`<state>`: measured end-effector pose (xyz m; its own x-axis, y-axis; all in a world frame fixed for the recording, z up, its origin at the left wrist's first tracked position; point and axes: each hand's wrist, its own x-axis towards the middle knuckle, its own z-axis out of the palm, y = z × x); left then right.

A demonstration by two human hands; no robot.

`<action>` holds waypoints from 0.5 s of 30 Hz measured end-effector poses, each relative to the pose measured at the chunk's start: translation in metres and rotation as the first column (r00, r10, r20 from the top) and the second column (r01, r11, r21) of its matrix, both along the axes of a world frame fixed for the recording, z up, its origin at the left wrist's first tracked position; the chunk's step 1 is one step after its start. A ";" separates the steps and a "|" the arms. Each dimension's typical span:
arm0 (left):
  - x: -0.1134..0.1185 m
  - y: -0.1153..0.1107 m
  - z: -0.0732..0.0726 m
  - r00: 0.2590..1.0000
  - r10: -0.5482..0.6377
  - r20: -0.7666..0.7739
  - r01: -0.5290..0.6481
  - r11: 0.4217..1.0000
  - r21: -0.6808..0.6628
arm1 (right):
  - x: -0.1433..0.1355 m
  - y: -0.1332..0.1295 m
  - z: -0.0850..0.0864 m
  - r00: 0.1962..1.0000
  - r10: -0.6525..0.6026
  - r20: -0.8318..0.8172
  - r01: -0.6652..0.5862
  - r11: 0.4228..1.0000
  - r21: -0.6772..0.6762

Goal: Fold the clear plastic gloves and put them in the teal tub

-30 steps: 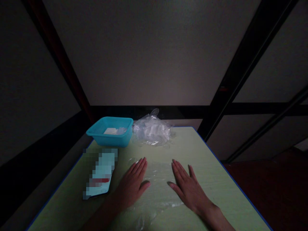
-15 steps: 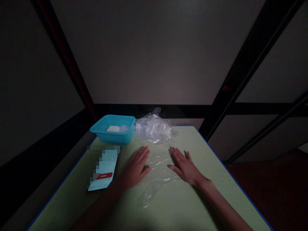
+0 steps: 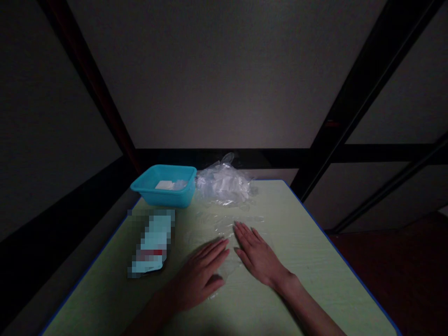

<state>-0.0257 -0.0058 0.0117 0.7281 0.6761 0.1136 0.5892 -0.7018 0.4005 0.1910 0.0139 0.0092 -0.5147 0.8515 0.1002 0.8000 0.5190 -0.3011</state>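
Observation:
A thin clear plastic bag [image 3: 224,226] lies spread on the table top, its outline hard to make out. My left hand [image 3: 201,275] rests palm down over its near part, fingers stretched out. To the right, my right hand [image 3: 257,252] also presses flat on the sheet, fingers extended toward the far side. Neither hand grips anything. Beyond the hands sits a crumpled heap of clear plastic bags [image 3: 226,184]. Part of the flat bag is hidden under both hands.
At the back left stands a blue plastic basket [image 3: 168,199] with white items inside. A phone [image 3: 154,242], blurred by pixels, lies left of my left hand. The pale green table [image 3: 315,270] has a blue edge and meets a wall at the back.
Both hands have come nearer to me and closer together across the bag. The bag now looks flatter and more spread near its far end.

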 end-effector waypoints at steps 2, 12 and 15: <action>0.000 0.000 -0.001 0.998 -0.026 -0.059 0.026 1.000 0.008 | 0.001 -0.001 -0.006 1.000 -0.003 0.025 0.002 1.000 0.027; -0.011 -0.008 0.000 0.991 -0.090 0.103 0.089 0.996 0.016 | 0.007 -0.005 0.005 0.988 0.086 -0.125 -0.084 0.996 0.026; -0.013 -0.011 -0.003 0.975 -0.057 0.214 0.061 0.998 -0.013 | 0.004 -0.012 0.015 0.957 0.153 -0.245 -0.162 0.987 -0.018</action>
<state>-0.0387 -0.0172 0.0088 0.7272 0.6363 0.2576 0.4466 -0.7235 0.5264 0.1954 0.0018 0.0246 -0.6067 0.7673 0.2078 0.6097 0.6169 -0.4977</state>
